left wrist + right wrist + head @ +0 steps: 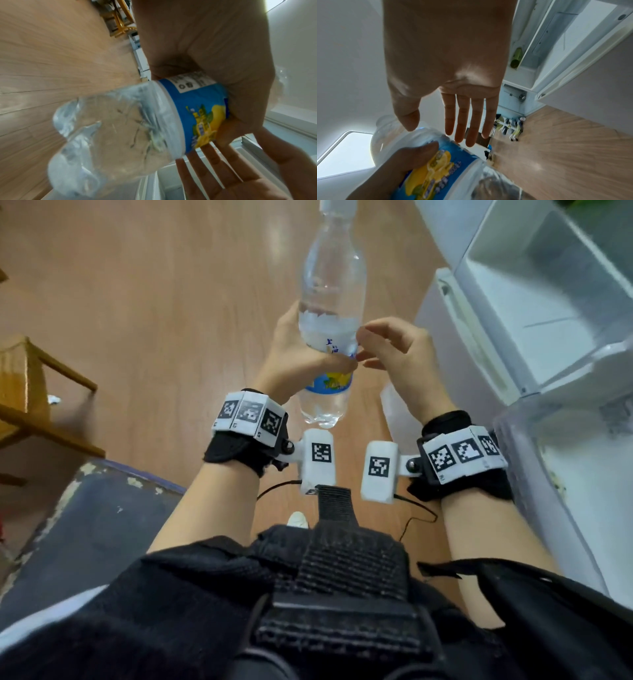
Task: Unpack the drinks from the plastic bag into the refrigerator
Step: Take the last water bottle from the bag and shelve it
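A clear plastic drink bottle (330,289) with a blue and yellow lemon label is held up in front of me, its cap end pointing away. My left hand (301,354) grips it around the label, thumb across the front; the left wrist view shows the bottle (123,128) base-on and my palm wrapped round the label. My right hand (390,347) hovers just right of the bottle with its fingers relaxed and spread, holding nothing. From the right wrist, the straight fingers (462,119) hang just above the bottle (440,159). The plastic bag is not in view.
The open refrigerator (534,313) stands at the right, with white door shelves and a compartment. A green bottle (516,58) lies on a shelf inside. A wooden chair (30,402) stands at the left on the wood floor (171,302); a dark mat (96,522) lies below it.
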Available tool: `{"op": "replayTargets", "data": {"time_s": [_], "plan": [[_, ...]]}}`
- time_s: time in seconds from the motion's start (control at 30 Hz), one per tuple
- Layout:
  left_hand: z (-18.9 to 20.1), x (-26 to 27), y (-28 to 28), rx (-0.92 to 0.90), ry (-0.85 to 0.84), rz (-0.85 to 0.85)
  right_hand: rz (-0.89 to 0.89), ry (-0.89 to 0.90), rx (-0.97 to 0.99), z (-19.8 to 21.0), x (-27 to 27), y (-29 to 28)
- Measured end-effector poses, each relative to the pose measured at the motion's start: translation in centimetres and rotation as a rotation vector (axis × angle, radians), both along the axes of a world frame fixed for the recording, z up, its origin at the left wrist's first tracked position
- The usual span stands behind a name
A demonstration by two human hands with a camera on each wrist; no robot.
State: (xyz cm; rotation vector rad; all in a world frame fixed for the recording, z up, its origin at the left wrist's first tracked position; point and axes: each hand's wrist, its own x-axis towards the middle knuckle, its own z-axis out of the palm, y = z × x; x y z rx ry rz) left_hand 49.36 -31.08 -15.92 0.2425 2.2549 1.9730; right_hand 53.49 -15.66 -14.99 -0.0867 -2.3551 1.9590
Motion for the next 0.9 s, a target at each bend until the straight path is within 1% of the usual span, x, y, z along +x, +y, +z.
{"op": "replayTargets", "data": {"time_s": [0.13,0.27,0.4,0.5,0.6,0.7,0.8,0.9], "plan": [[0.3,-6.4,1.3,0.022,-0.041,-0.112,-0.126,-0.026,-0.004,0.3,-3.8,1.0],[0.1,-12.2,4.8,0.003,-0.049,-0.271,-0.313,-0.038,-0.018,0.6,-7.1,4.0],[0.3,-17.1,10.3,-0.004,-0.032,-0.451,-0.472,-0.021,-0.041,0.8,-10.9,8.3],[0.8,-20.7,15.3,0.01,0.003,-0.571,-0.56,0.002,-0.032,0.9,-14.2,12.0],[1.7,-23.7,19.8,0.023,0.016,-0.667,-0.66,0.027,-0.046,1.2,-17.3,16.0],[2.1,-27.1,24.4,0.004,0.071,-0.748,-0.758,0.074,-0.075,1.2,-20.1,20.1],[3.4,-29.5,28.5,-0.064,0.116,-0.803,-0.87,0.087,-0.061,1.7,-21.7,23.1],[4.3,-31.9,33.0,-0.113,0.183,-0.909,-0.983,0.099,-0.081,2.2,-22.2,26.5]]}}
